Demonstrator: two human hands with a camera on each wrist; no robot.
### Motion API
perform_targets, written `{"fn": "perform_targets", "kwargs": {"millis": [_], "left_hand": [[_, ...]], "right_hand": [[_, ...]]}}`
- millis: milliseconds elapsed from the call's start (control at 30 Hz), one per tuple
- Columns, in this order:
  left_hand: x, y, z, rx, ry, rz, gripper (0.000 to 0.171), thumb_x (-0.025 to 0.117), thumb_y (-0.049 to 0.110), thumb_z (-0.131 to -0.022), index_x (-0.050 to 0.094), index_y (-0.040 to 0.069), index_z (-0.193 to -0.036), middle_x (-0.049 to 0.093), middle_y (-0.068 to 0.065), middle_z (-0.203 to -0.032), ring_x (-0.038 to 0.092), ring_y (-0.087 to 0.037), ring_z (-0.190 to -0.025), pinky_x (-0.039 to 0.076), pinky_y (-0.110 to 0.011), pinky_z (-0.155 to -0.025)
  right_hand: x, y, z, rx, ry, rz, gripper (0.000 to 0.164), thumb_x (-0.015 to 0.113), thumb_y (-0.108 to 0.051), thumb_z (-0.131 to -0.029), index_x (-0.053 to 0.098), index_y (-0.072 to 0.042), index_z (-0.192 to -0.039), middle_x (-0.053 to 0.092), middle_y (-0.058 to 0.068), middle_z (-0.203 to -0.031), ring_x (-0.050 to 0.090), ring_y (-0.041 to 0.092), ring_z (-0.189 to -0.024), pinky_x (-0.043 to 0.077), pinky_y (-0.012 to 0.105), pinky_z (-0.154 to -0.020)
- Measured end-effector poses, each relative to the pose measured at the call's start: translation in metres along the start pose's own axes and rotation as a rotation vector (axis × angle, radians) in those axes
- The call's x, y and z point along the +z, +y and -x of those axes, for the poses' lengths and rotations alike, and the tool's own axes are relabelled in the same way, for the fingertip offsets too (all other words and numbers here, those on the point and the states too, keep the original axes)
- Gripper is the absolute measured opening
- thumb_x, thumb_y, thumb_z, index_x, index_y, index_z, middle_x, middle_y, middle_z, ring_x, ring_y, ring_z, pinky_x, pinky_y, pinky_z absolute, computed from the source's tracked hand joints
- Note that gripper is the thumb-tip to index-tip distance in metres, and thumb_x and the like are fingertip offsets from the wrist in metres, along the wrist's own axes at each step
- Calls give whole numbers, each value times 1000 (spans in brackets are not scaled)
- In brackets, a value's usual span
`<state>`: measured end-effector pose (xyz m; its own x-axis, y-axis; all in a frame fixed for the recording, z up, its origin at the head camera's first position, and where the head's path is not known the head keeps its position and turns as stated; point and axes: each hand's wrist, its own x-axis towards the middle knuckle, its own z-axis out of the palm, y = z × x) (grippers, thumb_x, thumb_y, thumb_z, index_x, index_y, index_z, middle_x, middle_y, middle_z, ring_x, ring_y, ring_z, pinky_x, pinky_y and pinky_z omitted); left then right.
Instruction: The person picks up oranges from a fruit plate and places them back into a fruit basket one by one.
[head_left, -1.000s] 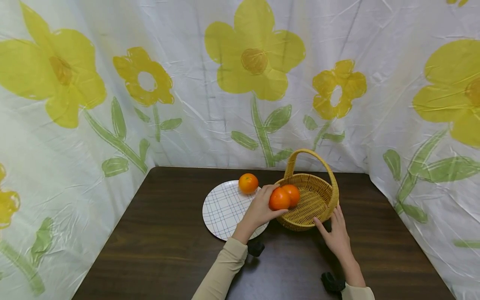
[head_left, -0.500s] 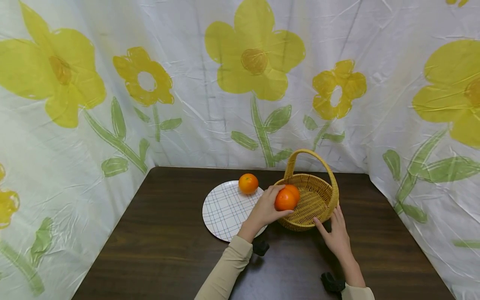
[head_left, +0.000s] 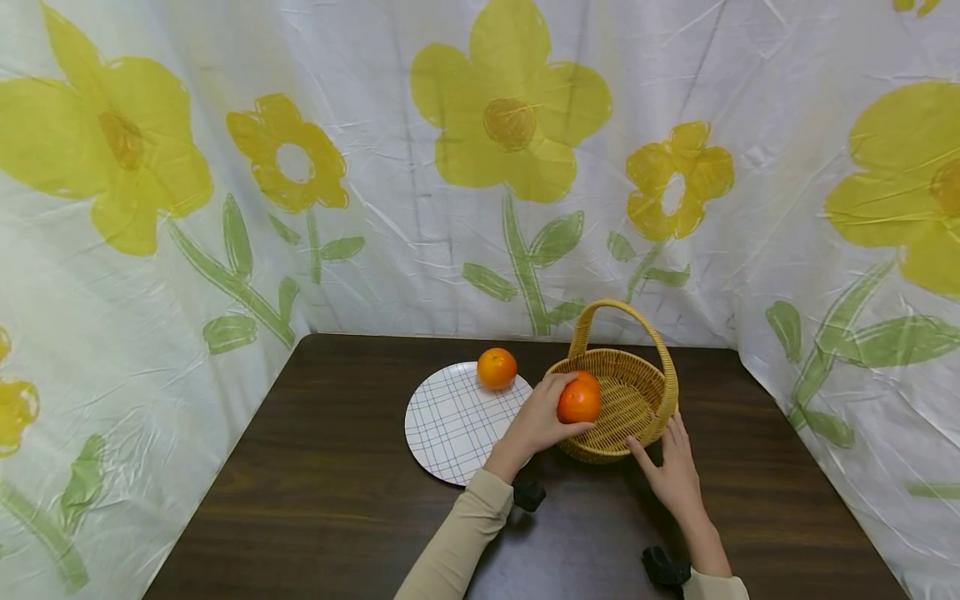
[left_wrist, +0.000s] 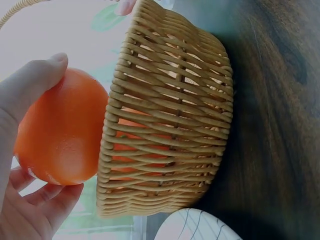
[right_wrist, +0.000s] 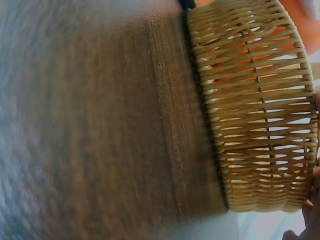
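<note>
My left hand (head_left: 546,417) holds an orange (head_left: 578,404) at the near left rim of the wicker basket (head_left: 626,408), thumb and fingers on either side of it. Behind it a second orange (head_left: 588,380) lies in the basket, mostly hidden in the head view; its colour shows through the weave in the left wrist view (left_wrist: 137,142). My right hand (head_left: 675,475) touches the basket's right side with fingers extended, its thumb at the front rim. A third orange (head_left: 497,368) sits on the far right part of a round checked plate (head_left: 453,425).
The basket's tall arched handle (head_left: 622,302) rises above its opening. Plate and basket stand close together on a dark wooden table (head_left: 322,467). A white curtain (head_left: 390,250) with yellow flowers hangs behind the table and along both sides.
My left hand has moved slightly right with its orange, farther over the basket and now covering more of the orange inside. The right hand and the basket have stayed in place.
</note>
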<state>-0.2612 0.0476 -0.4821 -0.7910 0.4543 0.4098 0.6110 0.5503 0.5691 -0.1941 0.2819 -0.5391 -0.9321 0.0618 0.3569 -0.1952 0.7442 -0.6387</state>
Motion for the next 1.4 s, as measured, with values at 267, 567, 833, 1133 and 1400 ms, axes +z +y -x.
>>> {"fn": "perform_targets", "kwargs": {"millis": [267,567,833,1133,1400], "left_hand": [[5,1,-3,-45,-56,22,77,72,48,-75,40,18,-137,46,-3,-131,53,-17,-110,48,-31,-89],[15,1,-5,-43,-72,4,76,73,48,-75,41,17,-137,47,-6,-133,54,-20,-109,49,-32,-88],[21,2,-6,-35,-86,-36,78,71,52,-74,40,19,-137,48,-5,-131,54,-19,-108,49,-31,-87],[22,5,-9,-50,-120,-39,78,70,54,-74,40,19,-137,48,-5,-131,53,-18,-110,48,-30,-89],[28,2,-13,-40,-141,-47,78,70,53,-74,40,19,-138,49,-5,-130,53,-18,-111,47,-29,-91]], "right_hand": [[1,1,-1,-11,3,3,66,61,-32,-89,34,-4,-142,20,15,-152,0,31,-143,13,65,-105],[0,1,-1,-9,0,2,66,61,-32,-89,35,-3,-141,20,16,-152,1,33,-142,13,65,-105],[1,1,-1,5,-8,9,67,61,-33,-89,34,-3,-142,19,16,-152,0,31,-142,13,65,-105],[0,0,-2,6,-5,6,66,61,-34,-89,35,-1,-140,22,18,-150,1,33,-142,14,66,-104],[0,1,-1,1,-5,1,65,61,-33,-89,35,-3,-141,21,15,-152,0,30,-143,13,66,-104]]}}
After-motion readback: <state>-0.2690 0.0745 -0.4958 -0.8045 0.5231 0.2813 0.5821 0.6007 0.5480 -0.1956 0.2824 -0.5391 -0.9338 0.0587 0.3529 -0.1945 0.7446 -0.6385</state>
